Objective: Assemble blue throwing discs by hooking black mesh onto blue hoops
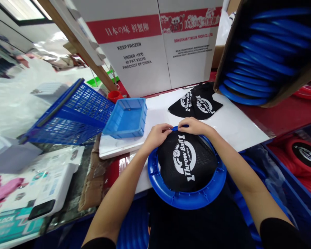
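Mesh [204, 155] w/ "Throw Ball" print is set across the blue ring [188, 201], both nearer the body than the light-blue tray [132, 133] & to its right. The ring's far side is pinched by the left hand [158, 136] & the right hand [194, 126], each grip w/ fingertips pressed together, just beside one another; what exactly lies under the tips can't be told.

Main risk, prob.: mesh edge popping loose or seating crooked, caused by one grip pulling harder, or by slack along the mesh side farthest from the tray. Print could then end up skewed. Fingertips could also be nipped, being so close to the rim.

Ring's near side juts past the tabletop [158, 108] edge, so a tip toward the lap could follow if both grips were eased at once. Spare mesh pieces [197, 103], right of the tray, could be brushed askew by the right hand, if it's swung outward.
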Action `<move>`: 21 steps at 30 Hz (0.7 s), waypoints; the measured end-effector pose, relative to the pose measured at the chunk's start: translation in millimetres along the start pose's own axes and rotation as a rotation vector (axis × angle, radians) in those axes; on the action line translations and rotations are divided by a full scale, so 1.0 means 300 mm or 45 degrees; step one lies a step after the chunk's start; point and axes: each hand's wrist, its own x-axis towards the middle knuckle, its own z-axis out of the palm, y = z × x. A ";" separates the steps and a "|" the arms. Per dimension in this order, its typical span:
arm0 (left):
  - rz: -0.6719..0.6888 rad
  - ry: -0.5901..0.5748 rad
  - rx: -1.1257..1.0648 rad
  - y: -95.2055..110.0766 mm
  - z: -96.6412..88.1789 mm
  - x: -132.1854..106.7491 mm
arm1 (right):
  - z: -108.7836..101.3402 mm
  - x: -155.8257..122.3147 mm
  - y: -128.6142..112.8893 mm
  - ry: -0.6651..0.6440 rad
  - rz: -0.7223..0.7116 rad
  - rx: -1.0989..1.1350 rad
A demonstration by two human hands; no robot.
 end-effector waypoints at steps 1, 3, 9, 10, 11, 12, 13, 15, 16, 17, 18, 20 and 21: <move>-0.007 0.001 0.006 0.001 -0.001 0.000 | 0.002 0.002 -0.001 0.007 0.015 0.012; -0.019 0.010 0.024 0.004 -0.002 0.000 | 0.007 0.003 -0.005 0.035 0.035 0.030; -0.024 0.046 0.042 -0.007 0.003 0.000 | 0.020 0.001 -0.014 0.067 0.085 -0.026; -0.005 0.037 0.034 -0.011 0.002 0.000 | 0.020 0.002 -0.014 0.063 0.084 -0.033; 0.020 0.024 0.027 -0.014 0.000 0.001 | 0.020 0.004 -0.013 0.061 0.079 -0.033; 0.049 0.008 0.026 -0.018 -0.002 0.002 | 0.020 0.005 -0.012 0.059 0.072 -0.029; 0.079 -0.011 0.034 -0.021 -0.005 0.003 | 0.020 0.006 -0.010 0.057 0.066 -0.021; 0.142 -0.053 0.081 -0.025 -0.012 0.004 | 0.020 0.007 -0.006 0.052 0.056 0.002; 0.174 -0.070 0.114 -0.027 -0.015 0.004 | 0.021 0.008 -0.004 0.047 0.052 0.013; 0.208 -0.084 0.150 -0.029 -0.017 0.005 | 0.022 0.008 -0.002 0.044 0.048 0.021; 0.242 -0.093 0.183 -0.030 -0.019 0.005 | 0.023 0.008 0.000 0.043 0.044 0.024; 0.304 -0.101 0.231 -0.033 -0.024 0.004 | 0.027 0.009 0.002 0.046 0.040 0.017; 0.330 -0.104 0.248 -0.034 -0.027 0.003 | 0.028 0.009 0.002 0.051 0.041 0.006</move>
